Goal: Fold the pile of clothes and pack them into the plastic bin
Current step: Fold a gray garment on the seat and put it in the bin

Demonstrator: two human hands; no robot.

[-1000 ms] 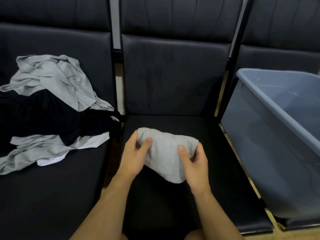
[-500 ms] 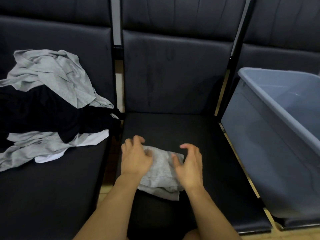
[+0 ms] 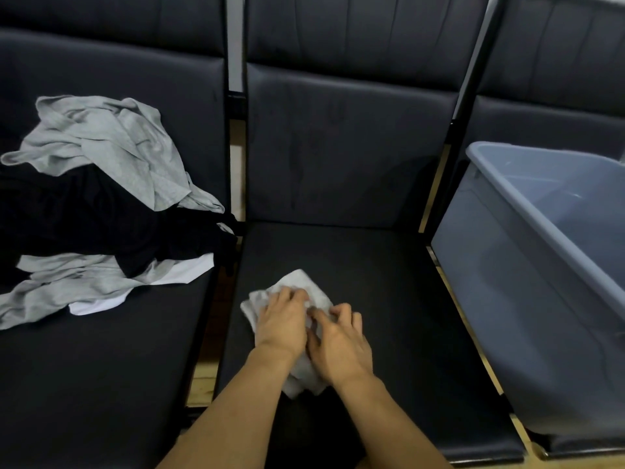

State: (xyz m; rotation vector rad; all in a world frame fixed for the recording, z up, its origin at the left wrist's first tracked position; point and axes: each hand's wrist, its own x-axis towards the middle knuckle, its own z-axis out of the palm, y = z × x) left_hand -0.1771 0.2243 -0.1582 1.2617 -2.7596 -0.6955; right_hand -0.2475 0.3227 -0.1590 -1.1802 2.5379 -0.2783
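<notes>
A small light-grey garment (image 3: 297, 282) lies folded on the middle black seat (image 3: 389, 299). My left hand (image 3: 282, 319) rests flat on its left part. Close beside it, my right hand (image 3: 338, 343) has its fingers curled onto the cloth's right part. Most of the garment is hidden under both hands. A loose pile of grey, black and white clothes (image 3: 101, 204) covers the left seat. The blue-grey plastic bin (image 3: 507, 265) stands on the right seat, tilted toward me, and the part of its inside that I can see holds nothing.
Three black padded chairs stand in a row with tall backrests (image 3: 338, 147). Narrow gaps between the seats show a wooden floor (image 3: 203, 384). The front of the left seat (image 3: 101, 384) is bare.
The grey garment went from held up in both hands to lying on the seat. My hands have since come together on top of it, making it more compact.
</notes>
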